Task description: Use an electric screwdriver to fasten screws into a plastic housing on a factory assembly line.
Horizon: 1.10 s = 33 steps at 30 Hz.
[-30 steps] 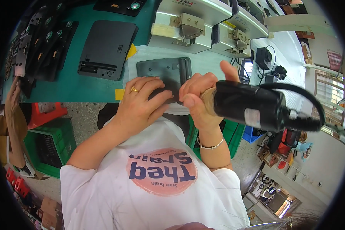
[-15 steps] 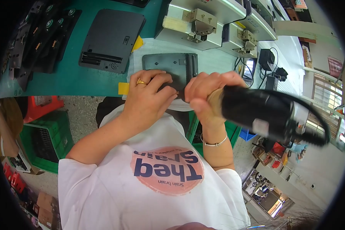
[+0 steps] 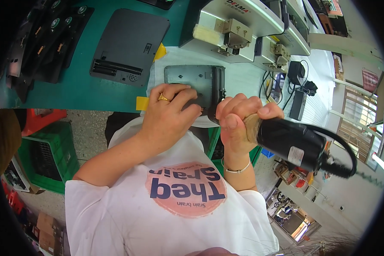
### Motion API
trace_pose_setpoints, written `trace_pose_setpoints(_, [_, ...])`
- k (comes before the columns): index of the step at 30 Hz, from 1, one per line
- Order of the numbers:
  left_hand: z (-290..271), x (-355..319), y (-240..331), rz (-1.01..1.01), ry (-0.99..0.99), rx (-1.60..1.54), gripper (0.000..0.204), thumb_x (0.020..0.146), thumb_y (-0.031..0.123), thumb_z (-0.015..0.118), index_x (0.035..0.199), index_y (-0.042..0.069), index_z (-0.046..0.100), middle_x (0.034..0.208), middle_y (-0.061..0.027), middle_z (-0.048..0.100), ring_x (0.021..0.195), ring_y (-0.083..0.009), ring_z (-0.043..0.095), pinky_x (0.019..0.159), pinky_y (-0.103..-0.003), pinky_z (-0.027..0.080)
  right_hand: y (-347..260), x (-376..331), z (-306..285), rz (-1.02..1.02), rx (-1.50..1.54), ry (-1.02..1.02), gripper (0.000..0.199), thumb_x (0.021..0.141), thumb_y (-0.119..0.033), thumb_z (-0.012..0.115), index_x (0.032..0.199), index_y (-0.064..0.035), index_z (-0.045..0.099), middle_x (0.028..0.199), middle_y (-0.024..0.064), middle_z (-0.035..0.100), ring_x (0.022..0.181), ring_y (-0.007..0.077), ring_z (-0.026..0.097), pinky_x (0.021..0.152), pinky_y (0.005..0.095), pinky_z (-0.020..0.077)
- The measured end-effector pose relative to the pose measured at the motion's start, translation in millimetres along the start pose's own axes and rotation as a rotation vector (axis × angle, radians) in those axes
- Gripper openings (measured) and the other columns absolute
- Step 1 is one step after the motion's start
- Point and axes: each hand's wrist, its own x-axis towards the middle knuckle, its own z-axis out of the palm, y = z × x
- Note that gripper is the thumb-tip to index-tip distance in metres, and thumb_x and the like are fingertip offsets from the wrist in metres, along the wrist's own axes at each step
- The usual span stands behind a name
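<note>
A dark grey plastic casing point(image 3: 191, 77) lies on the white-covered part of the bench in front of me. My left hand point(image 3: 166, 113), with a ring on one finger, rests over its near side, fingers bent and pressed down on it. The casing's near part is hidden under those fingers. Wrapped around the front end of a black corded electric screwdriver point(image 3: 292, 141) is my right hand point(image 3: 239, 123), at the casing's right edge. The tool tilts, its cord end out to the right. Its tip is hidden behind my fingers.
A larger dark back cover point(image 3: 134, 38) with a battery compartment lies on the teal mat point(image 3: 79, 91). Several dark panels point(image 3: 42, 47) are piled far left. Box-shaped metal machines point(image 3: 239, 30) stand at the back. Cables and a black adapter point(image 3: 296, 70) sit right; a green crate point(image 3: 68, 153) stands below.
My right hand and the screwdriver have shifted slightly right and down in view, and the tool is less blurred. The bench scene has shifted slightly too; the left hand stays on the casing.
</note>
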Motion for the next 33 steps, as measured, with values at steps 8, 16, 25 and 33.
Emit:
trace_pose_setpoints(8, [-1.5, 6.9, 0.6, 0.048, 0.032, -0.008, 0.013, 0.071, 0.014, 0.071, 0.081, 0.012, 0.064, 0.105, -0.0032, 0.06, 0.108, -0.0219, 0.054, 0.091, -0.041, 0.038, -5.9, -2.8, 12.2, -0.023, -0.112, -0.022, 0.043, 0.086, -0.002, 0.068, 0.104, -0.0182, 0.032, 0.072, 0.0026, 0.049, 0.057, 0.0179, 0.048, 0.054, 0.0339, 0.0483])
trace_pose_setpoints(16, [-3.3, 5.3, 4.3, 0.052, -0.005, -0.002, 0.017, 0.073, 0.016, 0.075, 0.087, 0.013, 0.066, 0.106, -0.004, 0.06, 0.109, -0.0255, 0.053, 0.092, -0.044, 0.035, -10.5, 17.9, -31.1, 0.017, 0.144, 0.137, 0.047, 0.088, -0.006, 0.064, 0.124, -0.0189, 0.036, 0.069, 0.0004, 0.047, 0.057, 0.013, 0.045, 0.051, 0.0302, 0.0454])
trace_pose_setpoints(25, [-6.9, 7.8, 8.3, 0.038, -0.06, 0.043, 0.022, 0.071, 0.012, 0.078, 0.09, 0.013, 0.066, 0.105, -0.004, 0.06, 0.108, -0.0271, 0.055, 0.093, -0.044, 0.035, -19.0, 98.2, -102.6, -0.403, -0.007, 0.519, 0.053, 0.086, 0.002, 0.061, 0.13, -0.0107, 0.034, 0.069, 0.0034, 0.051, 0.058, 0.0155, 0.053, 0.054, 0.0341, 0.0512])
trace_pose_setpoints(33, [-6.4, 9.3, 9.3, 0.035, -0.086, 0.055, 0.022, 0.072, 0.012, 0.078, 0.091, 0.013, 0.066, 0.106, -0.0045, 0.06, 0.109, -0.0278, 0.054, 0.093, -0.044, 0.035, -12.1, 106.1, -103.0, -0.377, -0.037, 0.543, 0.055, 0.085, 0.001, 0.062, 0.131, -0.0102, 0.034, 0.066, 0.0026, 0.05, 0.059, 0.0134, 0.052, 0.055, 0.0329, 0.0503])
